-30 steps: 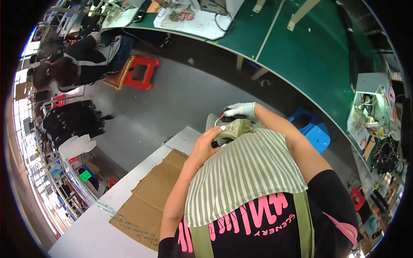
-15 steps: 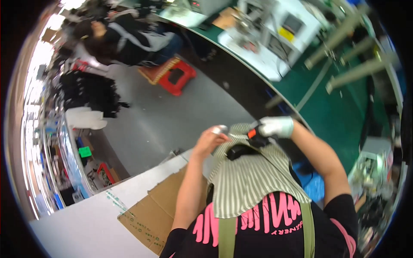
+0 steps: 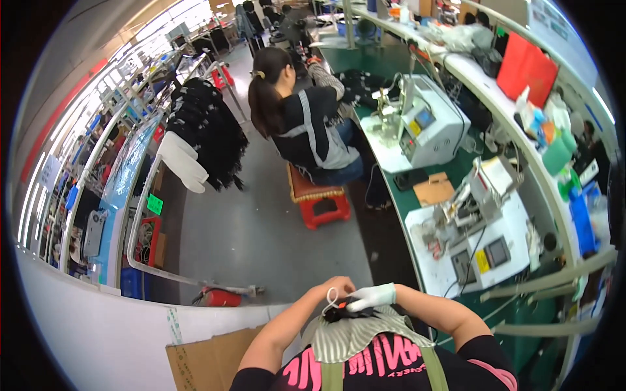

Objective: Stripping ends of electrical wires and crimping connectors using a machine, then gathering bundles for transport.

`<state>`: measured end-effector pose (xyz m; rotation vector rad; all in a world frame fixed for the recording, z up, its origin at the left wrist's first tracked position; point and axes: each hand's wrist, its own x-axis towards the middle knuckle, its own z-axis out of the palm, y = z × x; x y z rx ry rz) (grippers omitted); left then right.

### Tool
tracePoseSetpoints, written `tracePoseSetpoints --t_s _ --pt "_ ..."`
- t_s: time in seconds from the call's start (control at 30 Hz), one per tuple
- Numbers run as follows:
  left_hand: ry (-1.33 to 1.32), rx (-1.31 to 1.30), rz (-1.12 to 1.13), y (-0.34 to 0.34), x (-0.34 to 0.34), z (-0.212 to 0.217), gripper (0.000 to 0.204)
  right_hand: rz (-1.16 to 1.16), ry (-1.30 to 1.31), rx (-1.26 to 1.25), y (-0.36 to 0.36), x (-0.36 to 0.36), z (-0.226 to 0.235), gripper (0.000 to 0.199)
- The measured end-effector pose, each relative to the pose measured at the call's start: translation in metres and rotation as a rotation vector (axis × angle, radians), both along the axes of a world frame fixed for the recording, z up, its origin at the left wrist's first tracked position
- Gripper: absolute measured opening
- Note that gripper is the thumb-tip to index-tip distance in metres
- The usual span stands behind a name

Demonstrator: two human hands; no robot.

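Observation:
My bare left hand [image 3: 336,287] is raised in front of my chest, its fingers bent inward and partly hidden. What they pinch, if anything, I cannot make out. Close beside it, my right hand [image 3: 372,298], in a white glove, grips a small black item [image 3: 339,313] with an orange patch. Its exact kind does not show. A thin white loop [image 3: 332,297] stands up from the black item, just below my left hand. Under both hands spreads the striped green-and-white apron [image 3: 349,335] that I wear.
A flattened cardboard sheet [image 3: 208,358] lies on the white table [image 3: 140,319] at left. Machines [image 3: 473,241] stand on the green bench at right. Ahead, a co-worker [image 3: 306,124] sits on a red stool [image 3: 325,207]. Black pieces [image 3: 205,130] hang from a rack at left.
The view has tilted up, showing more of the room, and my hands appear lower. They have come closer together. The black item is still in my right hand; the white loop now shows above it.

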<state>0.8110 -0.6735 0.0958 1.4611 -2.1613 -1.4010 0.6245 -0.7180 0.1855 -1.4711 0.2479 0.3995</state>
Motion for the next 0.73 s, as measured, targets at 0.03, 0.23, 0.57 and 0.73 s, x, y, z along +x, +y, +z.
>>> tracePoseSetpoints --t_s 0.03,0.23,0.57,0.73 --pt "0.003 -0.012 0.013 -0.007 0.012 0.006 0.024 0.15 0.021 -0.053 -0.011 0.018 0.002 0.058" --pt "0.104 0.112 0.165 -0.041 0.076 0.041 0.028 0.518 0.032 -0.678 -0.045 0.102 0.022 0.054" --pt "-0.101 -0.069 0.14 -0.106 0.201 0.053 0.023 0.349 0.067 -0.944 -0.097 0.238 -0.006 0.042" --pt "-0.098 -0.101 0.151 -0.136 0.3 0.063 0.022 0.243 0.079 -1.119 -0.139 0.32 -0.04 0.039"
